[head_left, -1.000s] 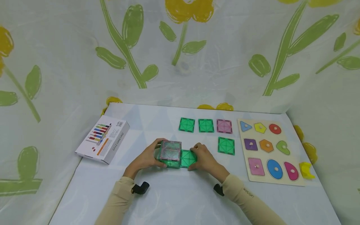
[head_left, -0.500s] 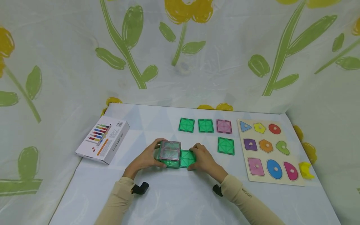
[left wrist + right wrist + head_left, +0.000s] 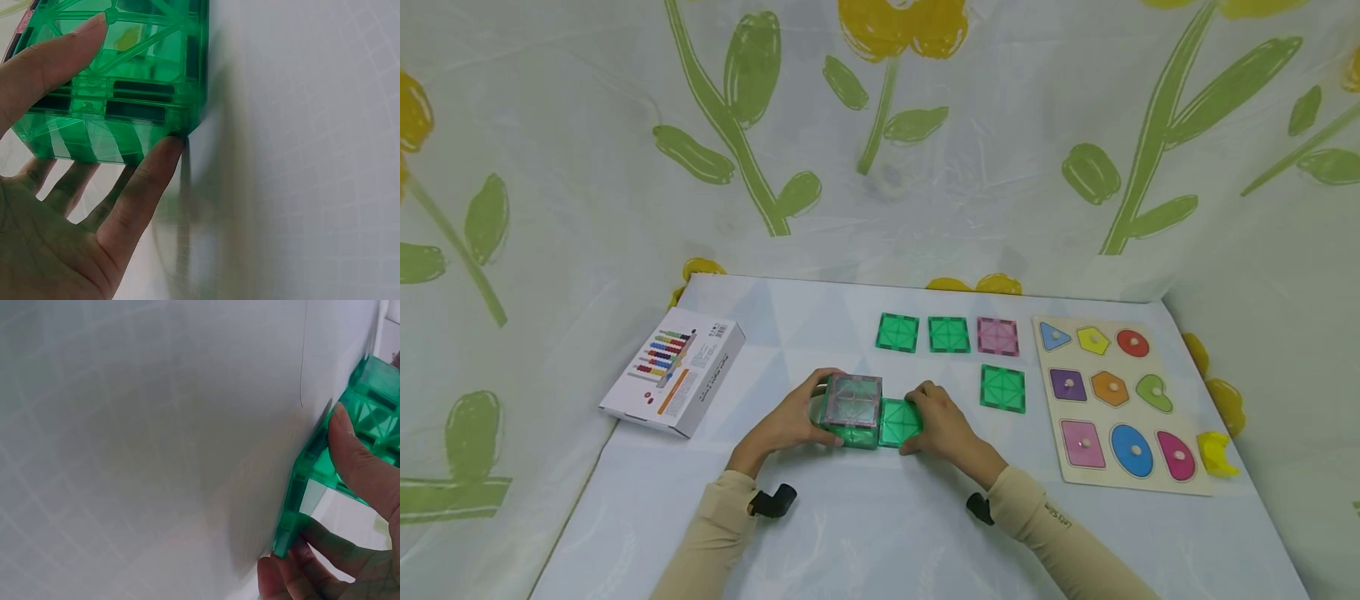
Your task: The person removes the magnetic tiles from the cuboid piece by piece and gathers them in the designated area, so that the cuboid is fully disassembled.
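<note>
Both hands busy: left hand (image 3: pixel 792 418) grips the cube (image 3: pixel 853 400), thumb on a green face, fingers round the side, probably to anchor it; right hand (image 3: pixel 946 425) pinches the held tile (image 3: pixel 898 423) at its right end, likely leaving the inner edge free. White table (image 3: pixel 850 533) fills the lower frame. Board (image 3: pixel 1078 411) sits at right, box (image 3: pixel 673 358) at left, both presumably parked clear of the hands. Cube is at frame centre, pink top, green sides. Held tile lies low at its right side; can't tell if edges fully meet. Upper centre-right: two green tiles (image 3: pixel 897 333) and a pink tile (image 3: pixel 997 337) in a row, lone green tile (image 3: pixel 1003 388) below, spaced apart, likely for easy pickup. Yellow piece (image 3: pixel 1216 455) by the board's lower right corner.
</note>
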The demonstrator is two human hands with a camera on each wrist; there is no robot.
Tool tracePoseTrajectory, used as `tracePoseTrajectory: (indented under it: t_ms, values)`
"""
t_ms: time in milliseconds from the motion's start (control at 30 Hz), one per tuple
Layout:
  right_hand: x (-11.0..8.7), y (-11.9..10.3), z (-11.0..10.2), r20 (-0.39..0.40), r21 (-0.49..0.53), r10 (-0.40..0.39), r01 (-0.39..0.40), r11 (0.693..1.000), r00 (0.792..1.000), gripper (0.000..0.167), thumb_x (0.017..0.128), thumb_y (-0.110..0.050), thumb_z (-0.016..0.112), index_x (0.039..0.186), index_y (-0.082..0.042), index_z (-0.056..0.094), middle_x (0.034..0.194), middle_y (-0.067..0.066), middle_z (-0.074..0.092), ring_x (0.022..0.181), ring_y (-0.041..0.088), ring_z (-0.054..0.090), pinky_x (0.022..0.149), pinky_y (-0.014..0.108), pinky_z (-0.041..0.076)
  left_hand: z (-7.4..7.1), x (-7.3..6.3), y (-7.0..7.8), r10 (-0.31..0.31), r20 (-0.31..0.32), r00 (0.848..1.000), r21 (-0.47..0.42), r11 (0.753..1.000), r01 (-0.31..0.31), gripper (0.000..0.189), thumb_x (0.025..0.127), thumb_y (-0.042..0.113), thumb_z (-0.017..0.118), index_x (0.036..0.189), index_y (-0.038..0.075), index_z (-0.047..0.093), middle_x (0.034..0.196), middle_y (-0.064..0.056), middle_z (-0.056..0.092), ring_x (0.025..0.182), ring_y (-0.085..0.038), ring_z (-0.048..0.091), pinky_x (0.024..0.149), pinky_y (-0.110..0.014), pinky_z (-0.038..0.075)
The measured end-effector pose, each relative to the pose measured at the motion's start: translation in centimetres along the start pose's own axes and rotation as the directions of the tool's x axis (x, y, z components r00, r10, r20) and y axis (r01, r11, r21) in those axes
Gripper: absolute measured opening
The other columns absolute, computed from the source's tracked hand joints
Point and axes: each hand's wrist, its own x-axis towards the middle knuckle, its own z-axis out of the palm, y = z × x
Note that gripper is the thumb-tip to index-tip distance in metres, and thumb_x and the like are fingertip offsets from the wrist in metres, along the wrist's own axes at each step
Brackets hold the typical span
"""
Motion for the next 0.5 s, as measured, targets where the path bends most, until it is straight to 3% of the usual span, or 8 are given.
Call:
tracePoseTrajectory:
  t_ms: [500]
  values:
    - [-0.14,-0.09,-0.08,-0.005,-0.009,-0.003,0.003,1.0,1.0,0.074,0.063,-0.025,0.097,0.123,-0.002,0.062,0.119,0.011,0.059,0.112,0.027,0.056,0.1,0.044,0.054,-0.09,0.02,0.1,0.0,0.002,1.0,-0.006,1.0,0.0,0.106,0.064,0.016,0.096,0.15,0.021,0.034,0.16,-0.016,0.035,0.148,-0.048,0.032,0.115,-0.071,0.029]
